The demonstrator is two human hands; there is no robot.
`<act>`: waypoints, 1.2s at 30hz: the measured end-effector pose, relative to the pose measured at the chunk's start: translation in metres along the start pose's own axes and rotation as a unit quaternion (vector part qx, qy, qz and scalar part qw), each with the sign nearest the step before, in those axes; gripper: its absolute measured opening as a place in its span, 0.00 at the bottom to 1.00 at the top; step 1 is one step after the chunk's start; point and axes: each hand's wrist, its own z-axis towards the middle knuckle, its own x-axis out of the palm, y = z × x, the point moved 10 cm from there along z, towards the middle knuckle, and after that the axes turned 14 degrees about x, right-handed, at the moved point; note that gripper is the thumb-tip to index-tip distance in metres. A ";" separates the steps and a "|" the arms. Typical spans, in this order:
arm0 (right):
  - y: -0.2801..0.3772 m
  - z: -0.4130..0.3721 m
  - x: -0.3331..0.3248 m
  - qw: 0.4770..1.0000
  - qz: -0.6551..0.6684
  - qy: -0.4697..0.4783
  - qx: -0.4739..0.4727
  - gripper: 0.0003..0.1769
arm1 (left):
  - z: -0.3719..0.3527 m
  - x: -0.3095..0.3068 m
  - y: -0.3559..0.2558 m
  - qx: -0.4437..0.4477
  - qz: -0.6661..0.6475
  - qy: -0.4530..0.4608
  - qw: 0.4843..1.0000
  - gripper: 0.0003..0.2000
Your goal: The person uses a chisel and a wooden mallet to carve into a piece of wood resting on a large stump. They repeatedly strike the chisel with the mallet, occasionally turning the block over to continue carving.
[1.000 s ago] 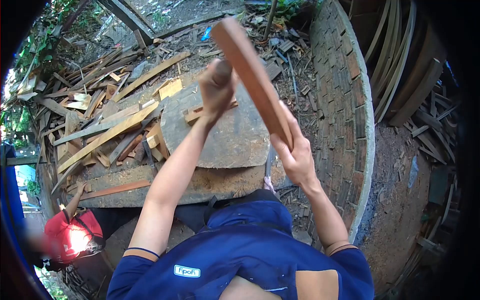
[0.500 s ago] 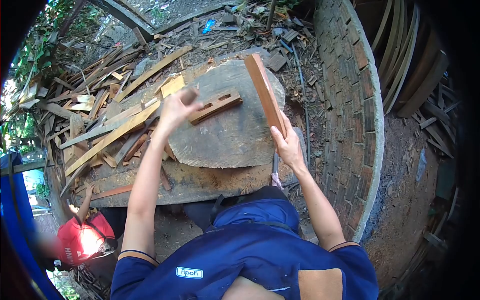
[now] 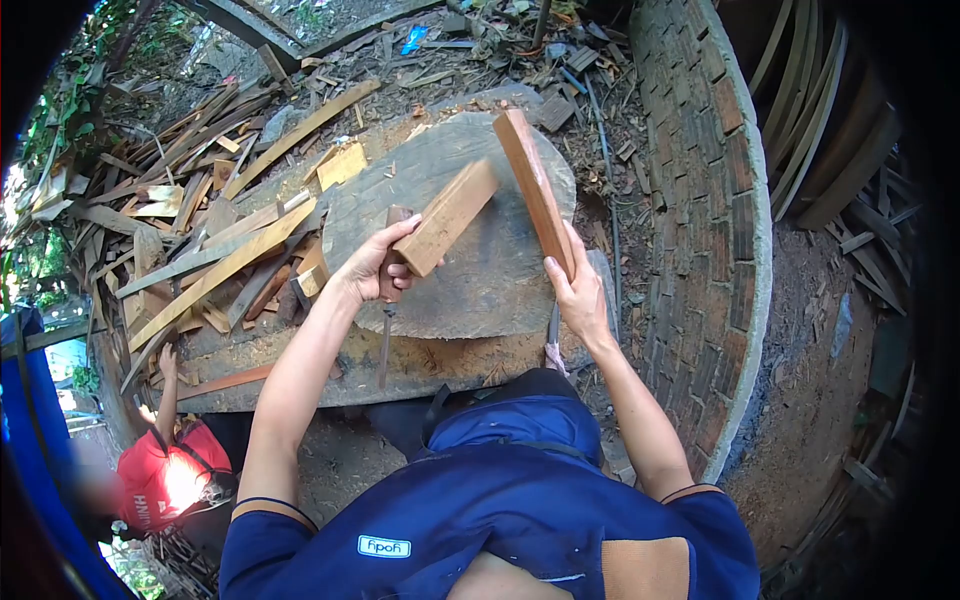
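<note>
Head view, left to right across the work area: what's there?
scrap pile → left hand → block → plank → brick wall → bent strips. Right hand left out: it overlaps the plank.

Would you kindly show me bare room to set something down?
The round grey wooden slab is bare between the pale wooden block in the left hand and the reddish-brown plank in the right hand. Scrap-wood pile, left: crowded.
</note>
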 end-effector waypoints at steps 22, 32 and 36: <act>0.038 0.024 -0.005 0.976 -0.174 -0.112 -0.062 0.36 | -0.042 0.009 -0.044 0.416 0.771 -0.172 0.451 0.39; 0.044 0.020 -0.005 0.971 -0.182 -0.137 -0.078 0.37 | -0.042 0.009 -0.038 0.422 0.774 -0.194 0.430 0.37; 0.044 0.020 -0.004 0.970 -0.196 -0.123 -0.070 0.37 | -0.042 0.007 -0.037 0.416 0.774 -0.196 0.436 0.36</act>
